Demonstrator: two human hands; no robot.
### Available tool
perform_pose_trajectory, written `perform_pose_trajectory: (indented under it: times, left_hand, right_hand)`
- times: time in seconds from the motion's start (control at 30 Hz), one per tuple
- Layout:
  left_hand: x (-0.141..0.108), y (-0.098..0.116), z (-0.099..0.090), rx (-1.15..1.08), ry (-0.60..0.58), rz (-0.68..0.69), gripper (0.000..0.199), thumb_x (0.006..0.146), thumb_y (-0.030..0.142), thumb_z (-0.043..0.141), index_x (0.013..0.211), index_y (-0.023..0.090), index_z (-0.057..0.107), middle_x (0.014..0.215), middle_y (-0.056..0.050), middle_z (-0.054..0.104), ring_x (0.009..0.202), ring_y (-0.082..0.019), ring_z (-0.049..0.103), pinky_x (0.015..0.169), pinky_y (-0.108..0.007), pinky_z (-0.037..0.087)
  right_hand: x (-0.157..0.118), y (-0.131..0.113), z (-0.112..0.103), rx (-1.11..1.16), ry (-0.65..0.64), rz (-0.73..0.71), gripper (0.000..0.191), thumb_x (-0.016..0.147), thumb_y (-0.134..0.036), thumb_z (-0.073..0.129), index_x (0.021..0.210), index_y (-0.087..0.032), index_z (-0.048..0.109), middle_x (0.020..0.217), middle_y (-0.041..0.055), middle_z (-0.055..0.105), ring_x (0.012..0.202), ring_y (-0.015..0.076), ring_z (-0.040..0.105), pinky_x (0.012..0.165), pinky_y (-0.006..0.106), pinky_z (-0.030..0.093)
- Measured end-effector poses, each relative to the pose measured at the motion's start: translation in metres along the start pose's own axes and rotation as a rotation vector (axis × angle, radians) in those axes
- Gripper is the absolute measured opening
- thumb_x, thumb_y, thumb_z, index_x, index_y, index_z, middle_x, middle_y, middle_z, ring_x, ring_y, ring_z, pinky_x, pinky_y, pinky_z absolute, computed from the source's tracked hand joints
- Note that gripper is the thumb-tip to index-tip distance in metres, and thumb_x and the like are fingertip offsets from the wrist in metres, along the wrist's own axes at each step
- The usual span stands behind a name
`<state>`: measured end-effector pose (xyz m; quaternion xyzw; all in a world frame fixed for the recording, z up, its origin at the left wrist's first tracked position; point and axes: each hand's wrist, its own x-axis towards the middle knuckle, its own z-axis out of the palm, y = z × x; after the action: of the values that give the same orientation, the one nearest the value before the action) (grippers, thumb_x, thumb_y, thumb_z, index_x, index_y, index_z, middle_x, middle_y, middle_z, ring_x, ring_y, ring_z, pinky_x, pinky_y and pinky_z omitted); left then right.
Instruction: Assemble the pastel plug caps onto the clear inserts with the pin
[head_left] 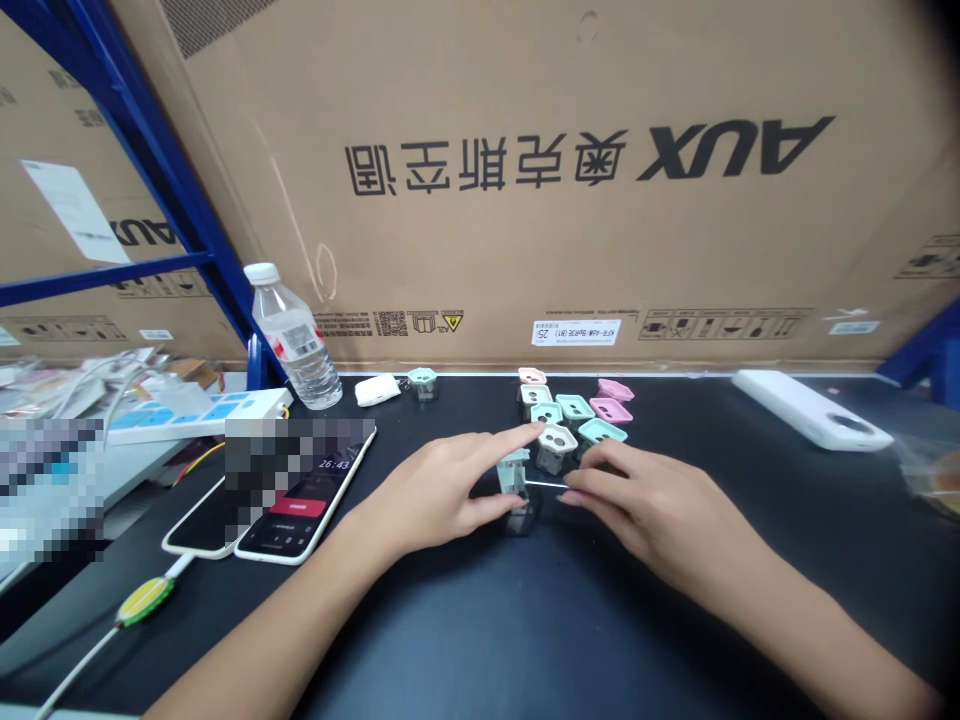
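Observation:
My left hand (450,485) pinches a mint-green pencil sharpener (513,474) with a see-through body between thumb and index finger, just above the black table. In my right hand (645,495) the fingertips are closed on a thin white stick (546,484), whose far end meets the sharpener's side; whether it goes inside I cannot tell. Right behind my hands stands a cream sharpener (556,440) with two holes in its top. Around it are several more in mint, pink and peach, among them a pink one (611,410) and a mint one (603,432).
Another mint sharpener (423,382) stands apart beside a small white case (377,390). A water bottle (292,335), a power strip (199,415) and two phones (300,510) are on the left. A white device (810,410) lies at right. Large cartons (480,250) wall off the back.

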<state>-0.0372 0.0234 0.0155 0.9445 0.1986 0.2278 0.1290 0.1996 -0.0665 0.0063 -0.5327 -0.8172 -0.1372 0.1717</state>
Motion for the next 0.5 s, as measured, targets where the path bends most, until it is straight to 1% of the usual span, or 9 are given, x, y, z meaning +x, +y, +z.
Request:
perform_pose_trajectory:
  times: [0.13, 0.2, 0.3, 0.37, 0.43, 0.5]
  left_hand:
    - [0.001, 0.0, -0.001, -0.038, -0.008, -0.017, 0.065, 0.087, 0.03, 0.064, 0.146, 0.03, 0.034, 0.14, -0.002, 0.055, 0.116, -0.018, 0.06, 0.097, -0.033, 0.05]
    - [0.001, 0.0, -0.002, -0.045, -0.036, -0.031, 0.064, 0.087, 0.03, 0.064, 0.145, 0.03, 0.035, 0.139, -0.001, 0.056, 0.117, -0.018, 0.059, 0.099, -0.033, 0.048]
    - [0.001, 0.0, -0.001, -0.067, -0.055, -0.051, 0.064, 0.087, 0.031, 0.065, 0.144, 0.031, 0.036, 0.138, -0.001, 0.056, 0.118, -0.019, 0.058, 0.1, -0.033, 0.047]
    - [0.001, 0.0, -0.001, -0.086, -0.04, -0.069, 0.06, 0.086, 0.033, 0.066, 0.14, 0.031, 0.04, 0.136, -0.001, 0.058, 0.115, -0.019, 0.059, 0.097, -0.032, 0.048]
    - [0.001, 0.0, 0.0, -0.104, -0.018, -0.084, 0.053, 0.085, 0.035, 0.067, 0.133, 0.029, 0.046, 0.129, -0.001, 0.061, 0.108, -0.018, 0.062, 0.091, -0.03, 0.051]
    - [0.001, 0.0, 0.0, -0.126, -0.001, -0.086, 0.048, 0.083, 0.036, 0.068, 0.127, 0.026, 0.05, 0.123, -0.001, 0.063, 0.1, -0.017, 0.064, 0.086, -0.028, 0.052]
  right_hand:
    - [-0.002, 0.004, 0.002, -0.046, -0.108, -0.025, 0.033, 0.1, -0.037, 0.041, 0.092, -0.024, 0.071, 0.073, 0.0015, 0.06, 0.057, 0.0153, 0.057, 0.049, 0.029, 0.035]
    - [-0.002, 0.004, 0.001, -0.025, -0.103, -0.008, 0.034, 0.1, -0.036, 0.04, 0.098, -0.023, 0.071, 0.072, 0.0019, 0.06, 0.059, 0.0169, 0.06, 0.05, 0.029, 0.037]
    - [-0.002, 0.002, -0.003, 0.075, -0.1, 0.024, 0.032, 0.1, -0.035, 0.041, 0.103, -0.023, 0.07, 0.077, 0.0027, 0.064, 0.066, 0.018, 0.064, 0.057, 0.03, 0.043]
    - [-0.002, -0.002, -0.005, 0.181, -0.133, 0.04, 0.029, 0.1, -0.033, 0.042, 0.105, -0.025, 0.07, 0.081, 0.0025, 0.066, 0.069, 0.0175, 0.065, 0.063, 0.029, 0.047]
    - [-0.001, -0.005, -0.006, 0.268, -0.161, 0.053, 0.028, 0.1, -0.031, 0.043, 0.106, -0.025, 0.069, 0.083, 0.0025, 0.068, 0.071, 0.0168, 0.066, 0.066, 0.029, 0.048]
    - [0.0, -0.007, -0.005, 0.31, -0.157, 0.064, 0.027, 0.1, -0.03, 0.044, 0.106, -0.025, 0.07, 0.084, 0.0032, 0.07, 0.072, 0.017, 0.066, 0.067, 0.028, 0.049]
